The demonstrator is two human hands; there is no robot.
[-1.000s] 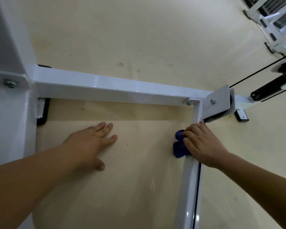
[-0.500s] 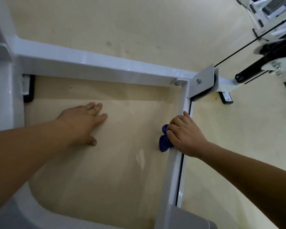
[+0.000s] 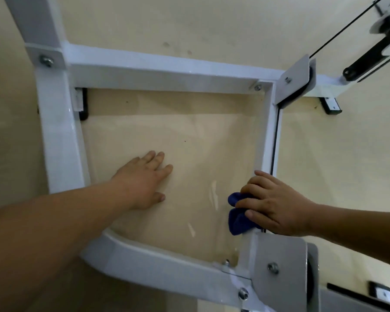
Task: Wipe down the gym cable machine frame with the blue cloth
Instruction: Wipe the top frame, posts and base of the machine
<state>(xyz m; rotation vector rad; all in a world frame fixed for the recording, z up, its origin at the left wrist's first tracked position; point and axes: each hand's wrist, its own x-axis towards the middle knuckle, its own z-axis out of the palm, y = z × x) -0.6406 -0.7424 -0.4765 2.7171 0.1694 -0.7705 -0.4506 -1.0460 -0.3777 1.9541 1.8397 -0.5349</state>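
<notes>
We look down on a pale beige floor (image 3: 212,23), lightly scuffed and spotted. The white frame (image 3: 167,70) forms a rectangle w/ bolted corners; inside it lies a clear glossy panel (image 3: 189,143) showing glare streaks. A black cable (image 3: 274,140) runs along the frame's right rail (image 3: 267,136); pulley hardware sits at upper right. Our left hand (image 3: 142,179) rests flat on the panel, fingers extended and holding nothing. Our right hand (image 3: 277,206) is curled over the right rail, fingers closed on the blue cloth (image 3: 238,216). The cloth is bunched under the fingers & palm, its loose folds bulging out past the fingertips toward the panel, approx. at the rail's near end, just beyond the grey bracket plate (image 3: 279,271).
</notes>
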